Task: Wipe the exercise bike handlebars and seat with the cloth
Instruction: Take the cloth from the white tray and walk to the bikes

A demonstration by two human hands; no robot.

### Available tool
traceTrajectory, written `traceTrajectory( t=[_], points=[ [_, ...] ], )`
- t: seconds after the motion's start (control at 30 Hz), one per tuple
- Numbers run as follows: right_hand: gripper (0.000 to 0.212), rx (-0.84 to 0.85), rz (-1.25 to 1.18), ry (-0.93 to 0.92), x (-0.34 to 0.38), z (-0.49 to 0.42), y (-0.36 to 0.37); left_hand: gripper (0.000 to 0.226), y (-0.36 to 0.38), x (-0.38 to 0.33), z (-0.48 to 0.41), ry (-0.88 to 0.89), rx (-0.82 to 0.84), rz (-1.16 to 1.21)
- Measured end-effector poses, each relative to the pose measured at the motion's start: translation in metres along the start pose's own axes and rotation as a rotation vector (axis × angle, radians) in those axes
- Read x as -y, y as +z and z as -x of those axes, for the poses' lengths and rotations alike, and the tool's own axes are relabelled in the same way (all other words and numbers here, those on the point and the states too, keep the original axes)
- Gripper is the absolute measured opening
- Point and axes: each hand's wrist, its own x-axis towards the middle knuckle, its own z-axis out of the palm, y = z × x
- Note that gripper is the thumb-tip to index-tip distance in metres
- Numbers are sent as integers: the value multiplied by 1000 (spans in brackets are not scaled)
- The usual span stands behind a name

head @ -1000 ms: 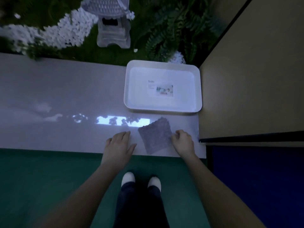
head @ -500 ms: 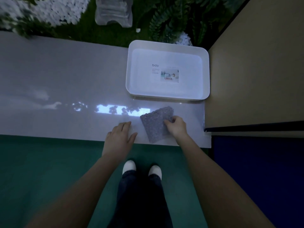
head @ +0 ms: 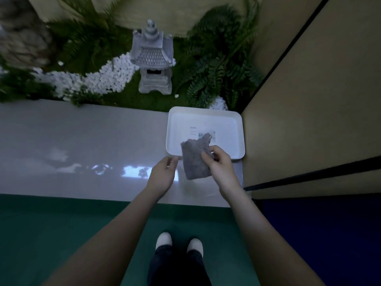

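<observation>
The grey cloth [head: 195, 159] is held in front of the person, above the pale glossy ledge [head: 82, 145]. Its long axis runs away from the person. The far end points toward the white tray [head: 240, 137] and covers part of the tray's near rim from this view. The near end hangs over the ledge surface. One far corner sticks up higher than the rest of that edge. The right hand [head: 220, 164] pinches the cloth along its right edge: the thumb [head: 206, 159] lies across the face of the fabric, and the fingers curl behind it. The left hand [head: 162, 174] is just beside the cloth's left edge, with a narrow gap between them. Its fingers are loosely curved and hold nothing. Whether it touches the ledge cannot be determined. The tray sits at the right end of the ledge, against a beige wall panel [head: 309, 100]. Beyond the ledge stand a stone lantern [head: 153, 58], ferns [head: 218, 65] and a band of white pebbles [head: 107, 77]. The person's white shoes [head: 164, 240] stand on a green floor [head: 61, 223].
</observation>
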Motion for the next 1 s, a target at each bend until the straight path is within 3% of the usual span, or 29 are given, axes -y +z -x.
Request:
traceTrajectory(
  t=[0.1,0.17,0.3,0.4,0.6,0.77,0.9,1.0],
  points=[
    [10,67,-218,-41,44,28,-4,52,-14,-39,16,-115,155,400],
    [13,106,-330,-43,65,45,-9,57,-24,-58,28,-93,273,662],
    [18,68,-413,-65,86,71,-19,39,-41,-76,55,33,271,887],
    [20,-25,-367,-70,87,87,-17,20,-49,-76,78,89,120,785],
    [12,-70,-314,-48,79,113,10,8,-64,-67,118,252,-92,546],
    [9,-143,-15,-180,79,127,38,4,-75,-54,145,362,-367,251],
    [4,-85,179,-348,82,139,53,9,-76,-49,163,380,-448,149],
    [15,41,231,-344,83,146,53,23,-68,-49,176,326,-416,171]
  ],
)
